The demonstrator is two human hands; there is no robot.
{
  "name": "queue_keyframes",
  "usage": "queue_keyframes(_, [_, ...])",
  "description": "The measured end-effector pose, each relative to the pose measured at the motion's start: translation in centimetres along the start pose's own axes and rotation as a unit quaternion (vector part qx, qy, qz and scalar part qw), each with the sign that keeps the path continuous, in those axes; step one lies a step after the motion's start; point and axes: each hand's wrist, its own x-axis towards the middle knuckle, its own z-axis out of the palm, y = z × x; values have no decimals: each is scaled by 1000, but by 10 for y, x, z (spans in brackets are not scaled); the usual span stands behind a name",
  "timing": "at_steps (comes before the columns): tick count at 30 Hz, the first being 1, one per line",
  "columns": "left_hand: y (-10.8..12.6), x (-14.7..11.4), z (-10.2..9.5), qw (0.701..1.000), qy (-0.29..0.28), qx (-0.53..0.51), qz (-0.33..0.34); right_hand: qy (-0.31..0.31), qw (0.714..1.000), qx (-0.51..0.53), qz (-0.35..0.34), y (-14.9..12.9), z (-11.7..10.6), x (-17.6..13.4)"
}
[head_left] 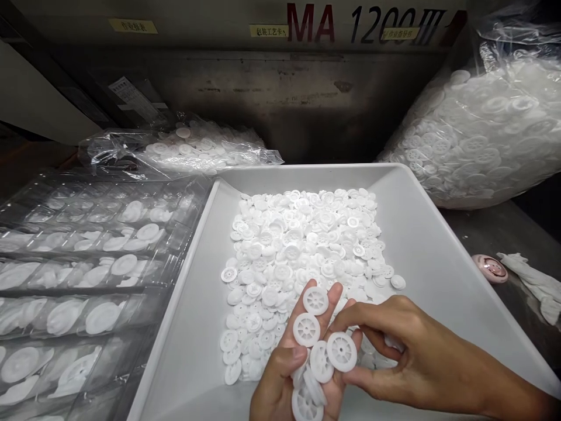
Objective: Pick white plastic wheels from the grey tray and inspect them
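My left hand point(287, 365) is palm up over the near part of a grey tray point(197, 374), its fingers curled around several white spoked plastic wheels point(306, 329). The thumb presses on the wheels from the left. From the right, my right hand point(407, 351) reaches in, with thumb and index finger at the edges of one white plastic wheel point(342, 352) above the left palm. Its other fingers are curled under, with something white partly showing among them. A wide heap of similar white wheels point(291, 251) covers the tray floor behind the hands.
Left of the tray, clear plastic blister trays point(127, 316) hold white parts in rows. Behind stands a clear bag point(205, 146) of white parts, and a larger full bag point(491, 134) is at right. A pink round object point(489, 268) and white cloth-like item point(532, 283) lie right.
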Motion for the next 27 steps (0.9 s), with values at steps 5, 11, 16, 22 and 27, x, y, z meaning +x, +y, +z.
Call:
queue_keyframes(5, [-2,1,2,1000,19,-15,0,70,997,-41,3,7,-2,-3])
queue_keyframes(11, [-3,3,2,999,25,-27,1,136,977,-111,-119,9,5,-4])
queue_keyframes(16, [-3,3,-2,999,48,-26,0,102,934,-225,-259,8,15,-2])
queue_keyframes(22, [-5,3,3,996,81,-26,1,47,923,-246,-293,7,16,1])
queue_keyframes(27, [-4,2,3,997,53,-48,14,128,880,-277,-364,11,17,-2])
